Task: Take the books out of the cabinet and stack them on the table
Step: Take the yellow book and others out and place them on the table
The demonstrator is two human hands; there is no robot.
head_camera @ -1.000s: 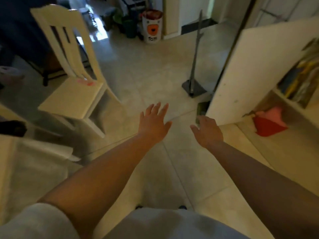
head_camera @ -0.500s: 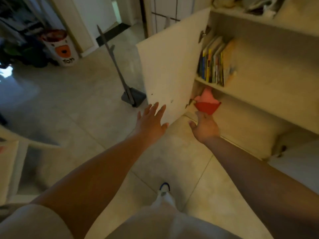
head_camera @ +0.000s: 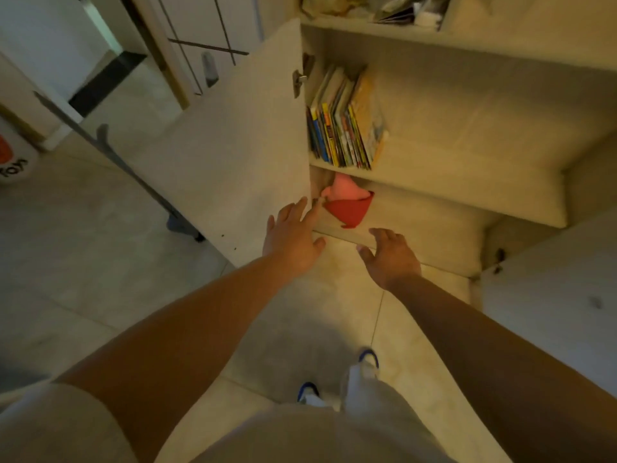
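Observation:
Several thin colourful books (head_camera: 344, 125) stand leaning against the left wall of the open cream cabinet (head_camera: 467, 135), on its middle shelf. My left hand (head_camera: 292, 235) reaches forward with fingers spread, in front of the lower edge of the open left door (head_camera: 240, 142), holding nothing. To its right my right hand (head_camera: 389, 253) hovers with relaxed fingers before the bottom shelf, also empty. Both hands are below the books and apart from them. The table is out of view.
A red and pink cloth thing (head_camera: 349, 203) lies on the bottom shelf. The right door (head_camera: 551, 315) stands open at the right. A grey long-handled dustpan (head_camera: 110, 162) leans on the tiled floor at left, near a white bin (head_camera: 13, 162). My feet (head_camera: 337, 382) stand before the cabinet.
The view has swung from the chair and floor round to the cabinet, and I have stepped closer. Both empty hands have come up nearer the cabinet's lower shelf.

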